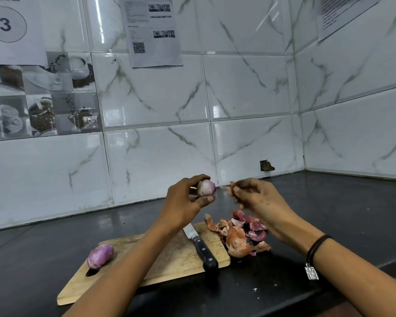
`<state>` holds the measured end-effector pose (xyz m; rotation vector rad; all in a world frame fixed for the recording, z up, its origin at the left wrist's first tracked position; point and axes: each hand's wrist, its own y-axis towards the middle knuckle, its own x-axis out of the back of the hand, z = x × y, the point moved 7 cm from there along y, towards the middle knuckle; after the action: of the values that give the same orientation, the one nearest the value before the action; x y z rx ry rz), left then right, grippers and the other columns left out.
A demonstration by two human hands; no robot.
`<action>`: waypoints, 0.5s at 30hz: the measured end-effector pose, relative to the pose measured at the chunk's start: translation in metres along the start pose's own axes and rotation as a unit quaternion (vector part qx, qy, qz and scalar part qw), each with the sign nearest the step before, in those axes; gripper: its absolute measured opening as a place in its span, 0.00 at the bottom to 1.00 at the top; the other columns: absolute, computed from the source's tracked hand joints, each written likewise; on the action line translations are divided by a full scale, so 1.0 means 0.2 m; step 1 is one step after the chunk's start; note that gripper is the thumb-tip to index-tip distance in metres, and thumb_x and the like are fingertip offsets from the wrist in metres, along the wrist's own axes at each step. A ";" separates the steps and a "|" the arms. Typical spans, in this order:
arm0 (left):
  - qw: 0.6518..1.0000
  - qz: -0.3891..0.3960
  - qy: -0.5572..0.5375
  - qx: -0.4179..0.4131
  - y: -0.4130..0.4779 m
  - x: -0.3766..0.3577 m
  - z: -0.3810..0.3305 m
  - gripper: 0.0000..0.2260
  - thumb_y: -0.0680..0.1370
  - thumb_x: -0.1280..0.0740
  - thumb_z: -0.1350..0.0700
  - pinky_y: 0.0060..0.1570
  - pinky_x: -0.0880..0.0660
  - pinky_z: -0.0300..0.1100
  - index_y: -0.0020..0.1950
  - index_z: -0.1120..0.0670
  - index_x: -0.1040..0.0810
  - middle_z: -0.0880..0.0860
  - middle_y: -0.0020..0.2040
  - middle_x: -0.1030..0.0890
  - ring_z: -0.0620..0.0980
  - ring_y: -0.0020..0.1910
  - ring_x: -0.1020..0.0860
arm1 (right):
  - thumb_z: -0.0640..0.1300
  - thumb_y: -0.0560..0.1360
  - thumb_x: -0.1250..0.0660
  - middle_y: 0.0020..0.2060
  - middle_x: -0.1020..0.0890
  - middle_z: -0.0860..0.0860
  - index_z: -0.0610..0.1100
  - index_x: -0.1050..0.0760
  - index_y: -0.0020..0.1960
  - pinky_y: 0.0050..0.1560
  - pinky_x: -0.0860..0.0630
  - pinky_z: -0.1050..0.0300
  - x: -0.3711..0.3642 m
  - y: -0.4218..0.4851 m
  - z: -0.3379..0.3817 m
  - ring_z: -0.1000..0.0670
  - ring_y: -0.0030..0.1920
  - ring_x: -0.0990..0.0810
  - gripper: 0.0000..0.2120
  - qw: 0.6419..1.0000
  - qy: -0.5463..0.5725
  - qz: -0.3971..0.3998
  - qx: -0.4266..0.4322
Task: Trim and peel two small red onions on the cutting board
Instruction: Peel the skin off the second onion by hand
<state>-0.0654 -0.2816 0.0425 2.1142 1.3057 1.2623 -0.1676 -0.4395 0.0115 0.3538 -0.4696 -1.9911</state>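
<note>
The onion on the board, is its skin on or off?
Off, it seems: the onion on the cutting board is smooth, shiny purple, with no dry papery skin.

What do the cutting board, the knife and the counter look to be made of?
Cutting board: likely wood, matte and worn; pale brown grain with stains. Knife: bright metal blade, probably steel; black handle with pale rivets, plastic or wood unclear. Counter: dark polished stone, seemingly; its gloss shows pale reflections.

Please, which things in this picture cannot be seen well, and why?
Head view:
- knife: blade tip hidden behind the left arm.
- held onion: partly covered by the left hand.
- skin strip in the right hand: blurred.
- wall sheet: print too small to read.
</note>
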 end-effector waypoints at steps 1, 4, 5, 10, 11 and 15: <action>0.998 0.011 -0.052 0.025 -0.01 -0.01 0.01 0.15 0.74 0.23 0.55 0.53 0.22 0.33 0.58 0.42 0.19 0.45 0.52 0.17 0.41 0.51 0.18 | 0.38 0.79 0.30 0.46 0.14 0.45 0.40 0.21 0.55 0.41 0.20 0.64 0.00 0.00 -0.01 0.53 0.40 0.18 0.06 0.994 -0.112 0.000 0.010; 0.965 0.043 -0.242 0.091 -0.03 -0.08 -0.01 0.07 0.76 0.26 0.52 0.55 0.19 0.42 0.54 0.45 0.16 0.53 0.52 0.14 0.49 0.52 0.16 | 0.44 0.76 0.27 0.45 0.14 0.56 0.49 0.19 0.54 0.42 0.22 0.71 0.01 -0.01 -0.01 0.59 0.43 0.16 0.07 0.955 -0.292 -0.016 0.041; 0.945 0.044 -0.302 0.121 -0.03 -0.10 -0.01 0.08 0.76 0.28 0.50 0.55 0.19 0.44 0.53 0.49 0.16 0.57 0.53 0.15 0.53 0.52 0.15 | 0.45 0.77 0.28 0.46 0.15 0.58 0.50 0.18 0.54 0.40 0.24 0.73 0.01 -0.02 0.01 0.60 0.44 0.17 0.06 0.951 -0.304 -0.027 0.057; 0.877 0.055 -0.429 0.208 -0.03 -0.15 -0.01 0.19 0.73 0.32 0.46 0.49 0.16 0.47 0.54 0.61 0.19 0.60 0.45 0.15 0.53 0.43 0.15 | 0.47 0.81 0.34 0.45 0.17 0.55 0.50 0.21 0.55 0.45 0.22 0.67 -0.03 -0.08 0.10 0.58 0.45 0.19 0.05 0.942 -0.298 -0.041 0.148; 0.875 0.059 -0.430 0.214 -0.03 -0.16 0.00 0.19 0.75 0.33 0.46 0.49 0.16 0.48 0.54 0.62 0.19 0.60 0.44 0.15 0.52 0.42 0.15 | 0.47 0.82 0.35 0.44 0.17 0.55 0.50 0.21 0.55 0.47 0.19 0.61 -0.04 -0.08 0.11 0.56 0.45 0.19 0.05 0.944 -0.289 -0.034 0.157; 0.870 0.065 -0.430 0.230 -0.05 -0.17 0.00 0.17 0.82 0.36 0.49 0.51 0.17 0.51 0.55 0.63 0.20 0.61 0.44 0.15 0.53 0.41 0.16 | 0.52 0.82 0.36 0.44 0.17 0.57 0.50 0.22 0.56 0.50 0.19 0.53 -0.05 -0.09 0.12 0.56 0.46 0.19 0.08 0.933 -0.308 -0.035 0.183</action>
<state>-0.0759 -0.3052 0.0183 2.6189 1.0911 -0.0814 -0.1877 -0.4194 0.0250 -0.0447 -1.2489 -2.0604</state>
